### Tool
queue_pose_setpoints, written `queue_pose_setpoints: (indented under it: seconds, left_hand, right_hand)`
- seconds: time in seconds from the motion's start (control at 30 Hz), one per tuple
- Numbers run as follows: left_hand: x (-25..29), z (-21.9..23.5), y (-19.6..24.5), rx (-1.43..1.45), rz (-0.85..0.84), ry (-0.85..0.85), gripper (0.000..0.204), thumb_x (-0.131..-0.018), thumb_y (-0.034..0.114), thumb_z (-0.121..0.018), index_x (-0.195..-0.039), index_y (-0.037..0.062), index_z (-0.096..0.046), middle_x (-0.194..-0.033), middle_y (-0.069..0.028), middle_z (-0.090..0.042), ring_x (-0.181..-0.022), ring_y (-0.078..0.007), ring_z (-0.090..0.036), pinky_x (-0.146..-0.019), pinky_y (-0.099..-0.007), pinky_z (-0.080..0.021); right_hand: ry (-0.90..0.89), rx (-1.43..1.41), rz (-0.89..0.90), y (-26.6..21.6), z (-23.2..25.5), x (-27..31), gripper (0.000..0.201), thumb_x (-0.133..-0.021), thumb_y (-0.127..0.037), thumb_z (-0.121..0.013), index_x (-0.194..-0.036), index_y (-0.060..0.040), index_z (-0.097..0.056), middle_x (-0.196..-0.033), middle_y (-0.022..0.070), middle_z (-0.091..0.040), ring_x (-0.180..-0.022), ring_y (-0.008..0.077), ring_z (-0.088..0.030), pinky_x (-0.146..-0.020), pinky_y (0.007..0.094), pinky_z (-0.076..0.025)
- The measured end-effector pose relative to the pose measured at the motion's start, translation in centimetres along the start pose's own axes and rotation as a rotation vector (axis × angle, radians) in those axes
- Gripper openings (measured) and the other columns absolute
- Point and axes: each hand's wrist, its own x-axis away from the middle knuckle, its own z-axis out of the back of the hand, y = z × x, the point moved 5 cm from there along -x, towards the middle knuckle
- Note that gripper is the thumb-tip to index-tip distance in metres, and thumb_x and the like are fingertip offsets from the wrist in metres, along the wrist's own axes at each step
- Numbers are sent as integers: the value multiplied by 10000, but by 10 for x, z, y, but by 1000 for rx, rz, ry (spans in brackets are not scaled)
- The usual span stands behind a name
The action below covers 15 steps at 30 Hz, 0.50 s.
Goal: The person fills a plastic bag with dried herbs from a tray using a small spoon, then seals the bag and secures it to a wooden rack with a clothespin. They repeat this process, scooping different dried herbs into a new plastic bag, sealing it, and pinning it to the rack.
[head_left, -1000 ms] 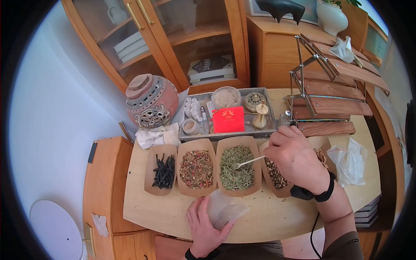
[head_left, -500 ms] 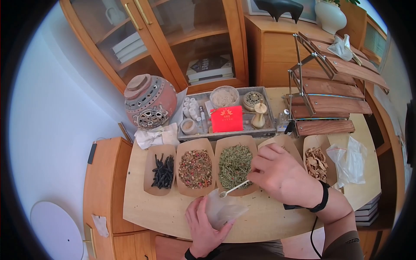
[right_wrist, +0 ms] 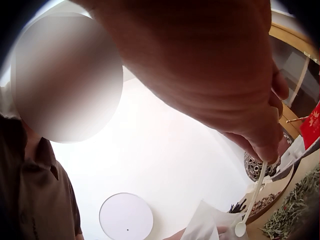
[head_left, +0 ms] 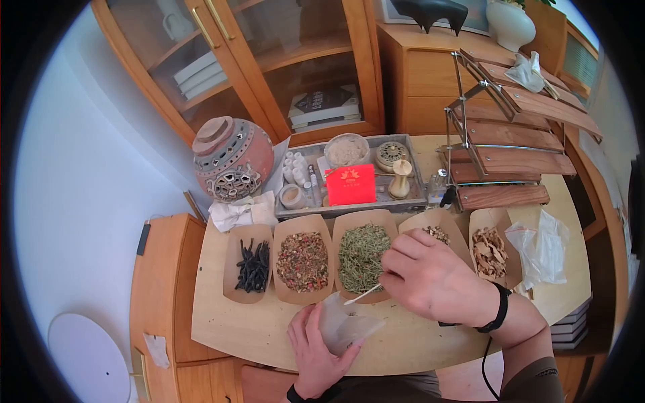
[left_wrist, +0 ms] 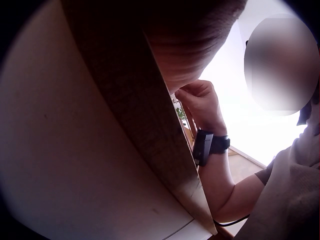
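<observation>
In the head view my left hand (head_left: 316,349) holds a translucent white pouch (head_left: 344,324) low over the table's front, thumb on one side and fingers on the other. My right hand (head_left: 433,279) pinches the handle of a small pale spoon (head_left: 363,294), its tip right at the pouch's upper edge. The spoon's bowl (right_wrist: 240,229) shows beside the pouch (right_wrist: 204,225) in the right wrist view. Just behind the spoon stands a paper tray of dried green herb (head_left: 363,258). The right hand overlaps part of the tray of brown-and-cream pieces (head_left: 438,233).
More paper trays hold black pods (head_left: 252,269), a reddish herb mix (head_left: 302,262) and tan slices (head_left: 489,252). Behind them sits a grey tray (head_left: 349,209) with a red packet (head_left: 351,184). A clay pot (head_left: 233,158), wooden rack (head_left: 504,198) and plastic bags (head_left: 541,248) stand around.
The right hand has brought the spoon from the green herb toward me and left, down to the pouch's edge, uncovering the right-hand trays. My left hand and the pouch have stayed in place.
</observation>
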Motion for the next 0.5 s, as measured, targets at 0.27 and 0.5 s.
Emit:
queue_pose_setpoints:
  seconds: [0.27, 0.5]
  left_hand:
    - [0, 0, 0, 7, 13, -7, 1000, -740, 315, -927, -1522, -37, -412, -1406, -283, -475, -1294, -471, -490, -1100, -566, -418]
    - [1, -1, -1, 11, 11, -1, 1000, -733, 312, -931, -1518, -37, -419, -1408, -284, -472, -1299, -470, -487, -1102, -563, -419]
  right_hand:
    - [-21, 5, -145, 19, 21, 5, 176, -733, -119, -695, -891, -44, -716, -939, 56, -605, -987, 270, -604, -923, 395, -510]
    - [-25, 103, -234, 32, 37, 11, 140, -757, -115, -681, -869, -48, -729, -907, 56, -598, -946, 255, -598, -888, 389, -501]
